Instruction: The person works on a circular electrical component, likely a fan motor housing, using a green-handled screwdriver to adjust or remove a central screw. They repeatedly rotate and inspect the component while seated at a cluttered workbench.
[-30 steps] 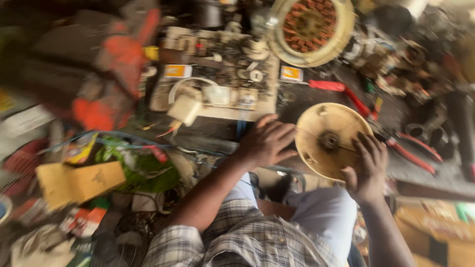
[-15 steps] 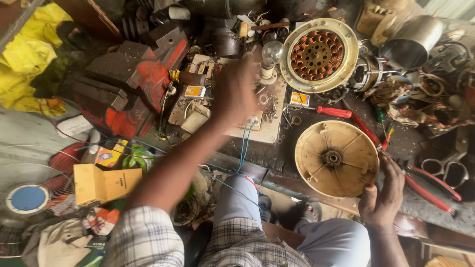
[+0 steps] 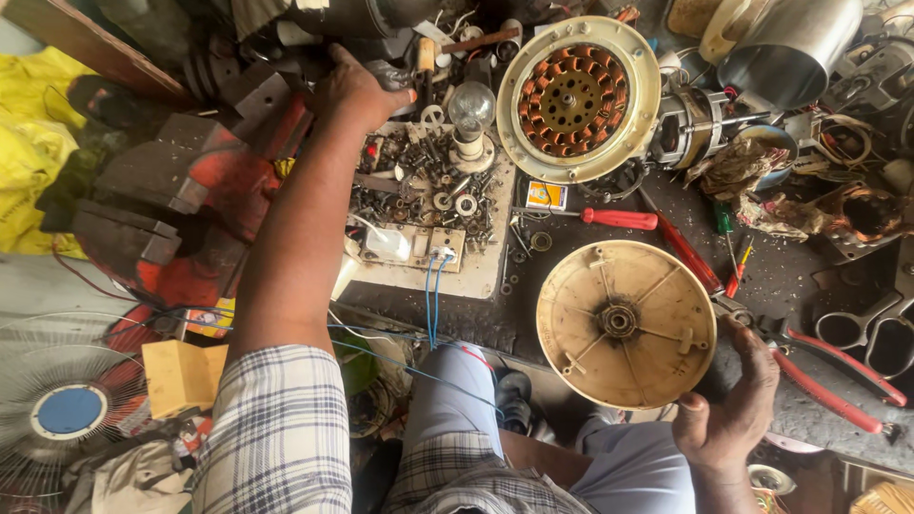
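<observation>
the round motor cover is gripped at its rim by the right hand, while the left hand, curled over something unseen, could topple the bulb beside it.

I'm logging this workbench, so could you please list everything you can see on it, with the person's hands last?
Round cover: one, cream, bench front right.
Motor winding: one, copper in a cream ring, top centre.
Light bulb: one, clear, left of the winding.
Screwdriver: one, red handle, between winding and cover.
Pliers: one, red handles, right of the cover.
Vise: one, red and grey, left.
Metal pot: one, silver, top right.
Fan: one, blue hub, lower left.
Left hand: reaching among parts at top.
Right hand: gripping the cover's edge.
</observation>
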The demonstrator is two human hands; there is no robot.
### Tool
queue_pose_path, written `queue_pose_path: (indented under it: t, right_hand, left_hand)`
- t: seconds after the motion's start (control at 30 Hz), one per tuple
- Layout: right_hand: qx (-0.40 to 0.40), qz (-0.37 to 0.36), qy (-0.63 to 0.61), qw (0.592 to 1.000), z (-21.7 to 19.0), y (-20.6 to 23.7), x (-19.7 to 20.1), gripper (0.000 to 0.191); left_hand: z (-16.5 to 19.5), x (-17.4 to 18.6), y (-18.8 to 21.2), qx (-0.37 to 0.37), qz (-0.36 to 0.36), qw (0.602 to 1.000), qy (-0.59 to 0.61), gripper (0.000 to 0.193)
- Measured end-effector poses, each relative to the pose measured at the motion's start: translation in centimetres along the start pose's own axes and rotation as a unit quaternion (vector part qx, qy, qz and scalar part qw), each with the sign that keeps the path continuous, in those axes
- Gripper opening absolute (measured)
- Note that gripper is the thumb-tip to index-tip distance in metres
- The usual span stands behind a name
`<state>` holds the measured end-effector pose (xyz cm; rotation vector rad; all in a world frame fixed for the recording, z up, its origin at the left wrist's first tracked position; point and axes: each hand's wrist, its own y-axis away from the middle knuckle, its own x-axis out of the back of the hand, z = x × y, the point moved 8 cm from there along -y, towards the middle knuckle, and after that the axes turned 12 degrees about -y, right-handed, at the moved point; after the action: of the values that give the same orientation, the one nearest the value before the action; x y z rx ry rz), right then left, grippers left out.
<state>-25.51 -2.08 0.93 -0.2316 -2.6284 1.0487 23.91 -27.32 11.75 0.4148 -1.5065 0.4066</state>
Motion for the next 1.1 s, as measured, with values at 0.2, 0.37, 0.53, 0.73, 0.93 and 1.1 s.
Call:
queue_pose_path:
  t: [0.2,0.37,0.53,0.73,0.93,1.1]
  right_hand:
    - [0.003,0.002,0.037,0.999,0.1,-0.1,0.1,0.083]
    - [0.006,0.002,-0.002,1.0,-0.1,-0.5,0.2,0.086]
    - [0.006,0.051,-0.169,0.984,-1.8,-0.7,1.2,0.081]
    - [-0.194,-0.185,-0.493,0.828,-6.5,2.3,-2.9,0.12]
    - [-0.289,-0.307,-0.569,0.706,-10.6,2.6,-5.6,0.135]
    - [-0.294,-0.328,-0.604,0.664,-12.1,2.9,-5.7,0.131]
  left_hand:
    - [0.1,1.8,1.1,-0.022,0.05,0.996,0.07,0.14]
    - [-1.8,6.5,5.5,-0.2,0.22,0.949,0.11,0.127]
    - [-2.2,7.5,18.0,-0.426,0.278,0.847,0.155,0.11]
    - [0.9,3.3,31.2,-0.596,0.211,0.755,0.173,0.117]
    - [2.9,2.0,36.0,-0.673,0.136,0.678,0.262,0.116]
    - [2.0,0.8,36.8,-0.675,-0.003,0.635,0.375,0.112]
